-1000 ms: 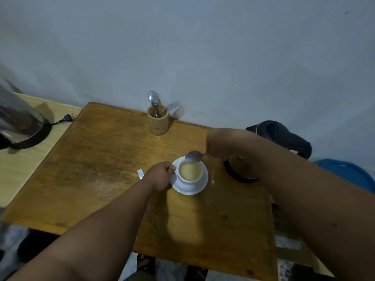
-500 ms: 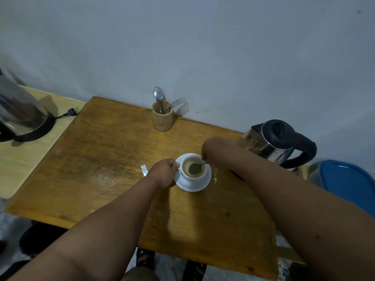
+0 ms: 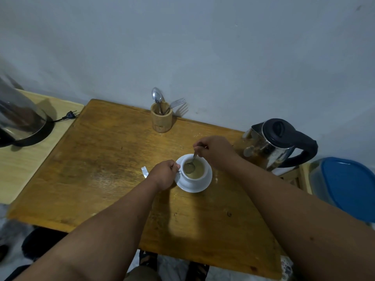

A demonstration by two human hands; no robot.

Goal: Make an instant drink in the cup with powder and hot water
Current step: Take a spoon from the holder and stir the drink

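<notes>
A white cup [image 3: 204,175] full of pale brown drink stands on a white saucer [image 3: 200,186] in the middle of the wooden table [image 3: 97,163]. My left hand [image 3: 163,175] grips the cup's handle on its left side. My right hand [image 3: 215,151] hovers just behind the cup and pinches the handle of a metal spoon [image 3: 190,166], whose bowl is dipped in the drink. A steel electric kettle [image 3: 272,147] with a black lid and handle stands at the table's right edge. A torn silver sachet [image 3: 144,171] lies left of my left hand.
A bamboo holder [image 3: 161,119] with a spoon and a fork stands at the back by the wall. A second appliance [image 3: 20,122] with a loose plug sits on a pale side table to the left. A blue-lidded container [image 3: 349,185] is at the right.
The spoon went from above the cup's far rim down into the drink, and its bowl has shifted to the cup's left side. My left hand has stayed on the handle.
</notes>
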